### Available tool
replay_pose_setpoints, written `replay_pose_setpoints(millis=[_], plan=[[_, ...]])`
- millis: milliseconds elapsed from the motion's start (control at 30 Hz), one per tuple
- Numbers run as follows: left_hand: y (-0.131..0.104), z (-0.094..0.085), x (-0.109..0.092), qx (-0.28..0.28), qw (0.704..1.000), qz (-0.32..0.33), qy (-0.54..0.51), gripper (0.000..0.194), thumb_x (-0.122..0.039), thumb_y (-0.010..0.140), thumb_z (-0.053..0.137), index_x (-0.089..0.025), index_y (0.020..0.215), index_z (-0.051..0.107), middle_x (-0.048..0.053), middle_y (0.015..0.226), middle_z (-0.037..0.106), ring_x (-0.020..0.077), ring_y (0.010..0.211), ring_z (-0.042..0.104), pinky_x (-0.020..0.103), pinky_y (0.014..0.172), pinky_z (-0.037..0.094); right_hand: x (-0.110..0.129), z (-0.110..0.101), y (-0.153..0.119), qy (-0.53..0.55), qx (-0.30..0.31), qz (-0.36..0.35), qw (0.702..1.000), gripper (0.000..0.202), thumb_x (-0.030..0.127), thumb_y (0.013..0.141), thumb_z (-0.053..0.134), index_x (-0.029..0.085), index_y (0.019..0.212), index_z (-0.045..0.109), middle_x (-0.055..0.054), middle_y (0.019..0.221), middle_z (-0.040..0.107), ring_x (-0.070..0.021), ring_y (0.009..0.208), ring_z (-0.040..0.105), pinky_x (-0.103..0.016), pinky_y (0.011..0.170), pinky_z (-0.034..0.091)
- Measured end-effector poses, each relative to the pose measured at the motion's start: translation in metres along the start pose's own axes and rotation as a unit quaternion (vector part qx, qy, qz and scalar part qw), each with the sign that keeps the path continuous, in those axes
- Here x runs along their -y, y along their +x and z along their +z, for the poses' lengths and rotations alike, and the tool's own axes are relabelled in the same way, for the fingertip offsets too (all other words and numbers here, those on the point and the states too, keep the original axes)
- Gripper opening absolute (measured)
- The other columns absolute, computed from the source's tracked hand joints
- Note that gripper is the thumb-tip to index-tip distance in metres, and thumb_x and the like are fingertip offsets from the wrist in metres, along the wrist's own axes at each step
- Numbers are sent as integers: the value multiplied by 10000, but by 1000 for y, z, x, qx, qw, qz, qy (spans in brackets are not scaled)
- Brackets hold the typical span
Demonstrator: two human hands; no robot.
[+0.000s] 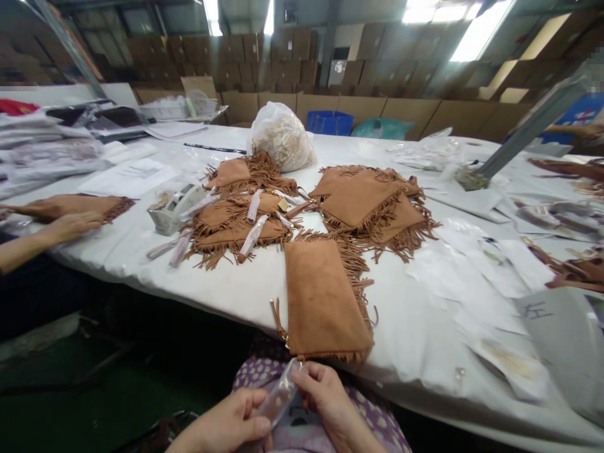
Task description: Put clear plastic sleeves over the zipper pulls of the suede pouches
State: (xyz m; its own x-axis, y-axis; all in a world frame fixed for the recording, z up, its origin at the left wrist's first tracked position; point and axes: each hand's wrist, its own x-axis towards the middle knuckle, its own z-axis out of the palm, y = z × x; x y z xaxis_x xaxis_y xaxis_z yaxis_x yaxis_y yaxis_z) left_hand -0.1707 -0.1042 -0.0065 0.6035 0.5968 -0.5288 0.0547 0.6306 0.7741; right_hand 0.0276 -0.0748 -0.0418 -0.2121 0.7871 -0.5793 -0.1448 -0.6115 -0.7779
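A brown fringed pouch (323, 299) lies flat at the table's front edge, its zip tassel hanging off the left side. Just below it, a strap in a clear plastic sleeve (279, 396) runs down over my lap, its top end close to the pouch's lower corner. My left hand (236, 418) pinches the lower part of the sleeve between thumb and fingers. With thumb and forefinger, my right hand (323, 393) grips the sleeve's upper end near the metal fitting. Whether the strap is clipped to the pouch I cannot tell.
Fringed pouches (363, 198) are stacked behind, beside others with wrapped straps (252, 236). A tape dispenser (174, 207) stands left of them. A co-worker's hand (70, 229) rests on another pouch at left. A stuffed plastic bag (283, 138) sits further back; a metal post (528, 129) rises at right.
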Motion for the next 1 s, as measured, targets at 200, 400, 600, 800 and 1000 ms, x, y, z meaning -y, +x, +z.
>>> replay_pose_setpoints(millis=[200, 400, 600, 800, 1000], plan=[[29, 13, -1, -128, 989, 73, 22, 429, -508, 772, 631, -104, 913, 651, 53, 750, 635, 139, 604, 560, 238, 587, 430, 4, 2, -6, 21, 30, -31, 999, 427, 472, 514, 825, 110, 621, 625, -1, 527, 590, -82, 457, 456, -192, 458, 289], [37, 12, 8, -135, 988, 63, 27, 403, -508, 766, 628, -109, 823, 649, 51, 695, 646, 143, 530, 564, 230, 509, 387, 3, -3, -9, 38, -65, -58, 996, 535, 530, 536, 808, 107, 839, 686, -8, 553, 608, -102, 477, 478, -194, 453, 308], [36, 13, 13, -146, 987, 62, 19, 443, -558, 702, 679, -124, 786, 644, 31, 637, 614, 134, 498, 525, 256, 533, 416, 0, 1, 4, 27, -98, -56, 993, 533, 636, 529, 757, 127, 554, 599, 17, 454, 497, -82, 420, 386, -210, 421, 285], [49, 10, 29, -144, 987, 69, -18, 498, -601, 644, 719, -135, 806, 652, 54, 663, 653, 134, 522, 552, 216, 492, 348, 0, -1, 11, 1, -83, -80, 993, 500, 585, 589, 710, 170, 464, 459, 50, 429, 381, -66, 426, 285, -227, 437, 186], [59, 15, 24, -174, 983, 65, 4, 505, -628, 667, 681, -138, 769, 616, 60, 651, 668, 143, 497, 569, 222, 485, 367, 11, 1, 8, -20, -93, -84, 992, 474, 516, 563, 724, 175, 409, 433, 62, 410, 334, -60, 432, 225, -236, 443, 166]])
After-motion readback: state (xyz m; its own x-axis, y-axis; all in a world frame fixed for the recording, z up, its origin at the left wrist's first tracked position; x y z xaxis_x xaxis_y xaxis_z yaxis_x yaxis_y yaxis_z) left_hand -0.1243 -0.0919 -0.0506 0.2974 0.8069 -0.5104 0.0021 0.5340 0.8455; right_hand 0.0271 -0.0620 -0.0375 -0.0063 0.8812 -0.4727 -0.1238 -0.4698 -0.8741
